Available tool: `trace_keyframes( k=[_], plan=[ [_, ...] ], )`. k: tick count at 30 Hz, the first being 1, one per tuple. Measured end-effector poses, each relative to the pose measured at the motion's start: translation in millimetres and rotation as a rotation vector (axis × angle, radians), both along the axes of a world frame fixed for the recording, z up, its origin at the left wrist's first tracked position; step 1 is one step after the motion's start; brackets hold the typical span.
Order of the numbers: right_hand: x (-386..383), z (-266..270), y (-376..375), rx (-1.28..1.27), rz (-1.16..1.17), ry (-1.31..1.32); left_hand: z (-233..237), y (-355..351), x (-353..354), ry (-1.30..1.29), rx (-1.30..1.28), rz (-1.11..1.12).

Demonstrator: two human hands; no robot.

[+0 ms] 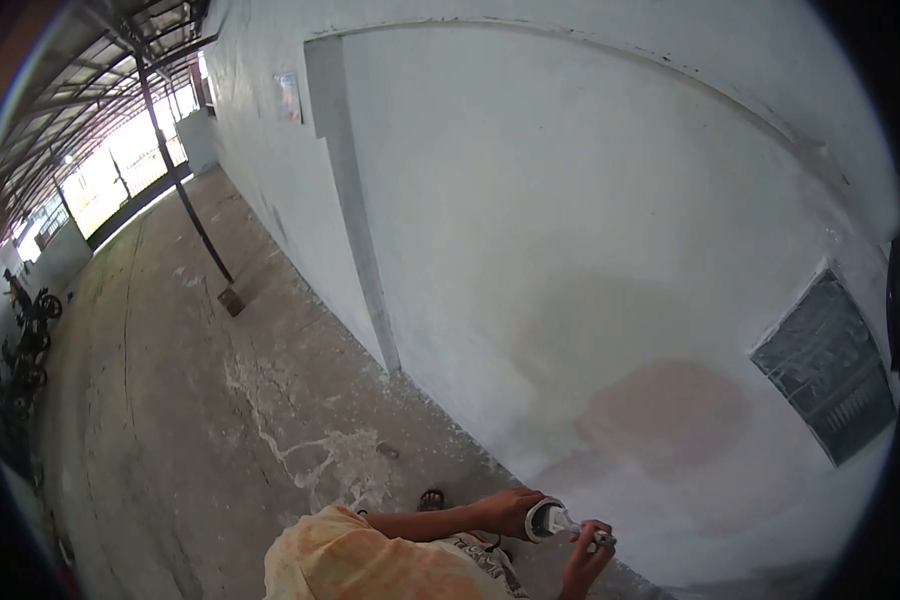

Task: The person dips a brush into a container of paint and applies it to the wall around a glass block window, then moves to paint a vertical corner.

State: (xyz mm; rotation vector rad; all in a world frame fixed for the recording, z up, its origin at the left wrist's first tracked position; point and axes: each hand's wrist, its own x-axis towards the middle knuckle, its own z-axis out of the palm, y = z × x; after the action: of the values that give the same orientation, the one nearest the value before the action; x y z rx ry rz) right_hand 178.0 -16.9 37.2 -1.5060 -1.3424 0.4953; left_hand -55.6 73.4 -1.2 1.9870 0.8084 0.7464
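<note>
At the bottom, my left hand [513, 510] is closed around a small round container [533, 522] with a whitish rim, its opening facing up toward me. A paintbrush [561, 520] with white on its head reaches into the container's mouth. My right hand [587, 563] has its fingers wrapped round the handle of that brush. Both hands are close together, just in front of the lower part of the pale wall [470, 200]. How much the container holds is hard to make out.
Greyish and pinkish patches [665, 415] mark the wall, with a dark framed panel [825, 365] at right. White splashes lie on the concrete floor [170, 400]. A thin post [185, 195] stands on a block. Motorbikes [28, 350] are at far left.
</note>
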Motion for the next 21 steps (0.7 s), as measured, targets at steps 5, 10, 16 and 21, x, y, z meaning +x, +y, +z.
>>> trace_keyframes(
  k=[5, 10, 16, 21],
  plan=[
    [-26, 15, 12, 0.081, 0.054, 0.079, -2, 2, 2, -0.042, 0.03, 0.045],
    [-11, 1, 17, 0.027, 0.028, 0.116, 16, 7, 1, -0.043, 0.01, 0.084],
    [-1, 38, 16, 0.058, -0.006, 0.087, 9, 4, 2, 0.004, 0.056, 0.126],
    [-5, 44, 15, 0.012, 0.079, 0.133, 14, 6, -2, 0.025, 0.072, 0.097]
  ],
)
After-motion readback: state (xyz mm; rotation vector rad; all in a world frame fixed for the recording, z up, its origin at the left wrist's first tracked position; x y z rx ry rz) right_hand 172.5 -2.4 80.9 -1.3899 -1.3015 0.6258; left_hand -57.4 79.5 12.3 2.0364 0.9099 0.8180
